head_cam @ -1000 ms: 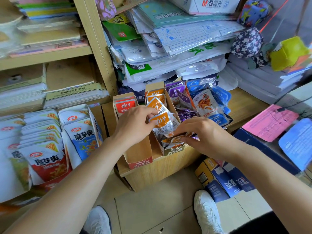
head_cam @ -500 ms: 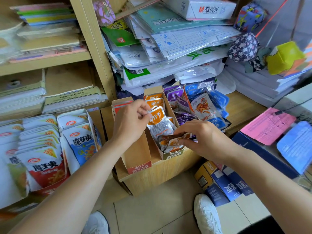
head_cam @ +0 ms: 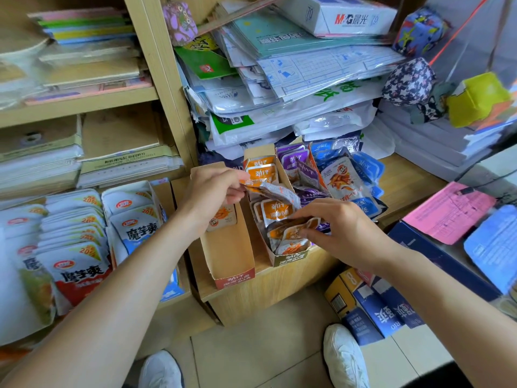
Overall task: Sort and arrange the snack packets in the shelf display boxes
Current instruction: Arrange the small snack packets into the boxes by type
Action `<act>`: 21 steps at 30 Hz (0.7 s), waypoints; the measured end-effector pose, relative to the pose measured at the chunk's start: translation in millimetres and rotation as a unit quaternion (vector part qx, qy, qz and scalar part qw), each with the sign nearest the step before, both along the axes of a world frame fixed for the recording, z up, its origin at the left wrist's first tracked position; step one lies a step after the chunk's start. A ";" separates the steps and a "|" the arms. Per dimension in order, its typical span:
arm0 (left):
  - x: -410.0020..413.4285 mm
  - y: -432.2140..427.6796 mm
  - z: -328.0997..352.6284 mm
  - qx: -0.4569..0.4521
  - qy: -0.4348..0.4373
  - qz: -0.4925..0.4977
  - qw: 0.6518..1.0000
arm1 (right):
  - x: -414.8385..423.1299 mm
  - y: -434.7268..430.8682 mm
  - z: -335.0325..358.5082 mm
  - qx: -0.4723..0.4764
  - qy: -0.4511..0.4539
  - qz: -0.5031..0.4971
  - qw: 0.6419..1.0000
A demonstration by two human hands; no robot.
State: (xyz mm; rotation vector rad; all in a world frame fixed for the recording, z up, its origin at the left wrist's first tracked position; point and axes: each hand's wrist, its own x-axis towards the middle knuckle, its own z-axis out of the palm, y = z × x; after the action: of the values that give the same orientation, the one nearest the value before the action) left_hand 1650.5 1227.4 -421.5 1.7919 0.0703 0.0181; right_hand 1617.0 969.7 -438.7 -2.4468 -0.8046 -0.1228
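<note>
My left hand (head_cam: 212, 191) pinches one orange packet (head_cam: 275, 191) by its edge, just above the middle display box (head_cam: 291, 258) on the wooden shelf (head_cam: 279, 287). My right hand (head_cam: 345, 232) pinches the crumpled packets (head_cam: 291, 236) at that box's front end. The red-fronted box (head_cam: 235, 277) just left holds a single packet (head_cam: 222, 218); purple packets (head_cam: 293, 163) sit just right.

Bright even light, poss. from right; edges bent & blurry.
</note>
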 end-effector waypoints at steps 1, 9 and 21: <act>1.9 3.9 0.1 0.029 -0.011 -0.018 0.999 | 0.5 -0.6 -0.5 0.004 -0.004 -0.003 1.000; 4.8 11.5 -8.1 0.176 -0.185 0.029 0.967 | 1.2 0.3 -1.7 0.016 -0.011 -0.005 1.000; 1.2 0.4 -14.1 0.109 -0.211 0.009 0.971 | -8.0 -4.2 -2.3 0.041 0.014 -0.016 0.999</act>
State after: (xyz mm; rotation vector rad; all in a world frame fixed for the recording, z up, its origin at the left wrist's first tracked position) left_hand 1651.6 1227.8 -435.6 1.9702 -0.2304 0.4335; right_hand 1609.0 965.5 -441.0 -2.3801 -0.7340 -0.1299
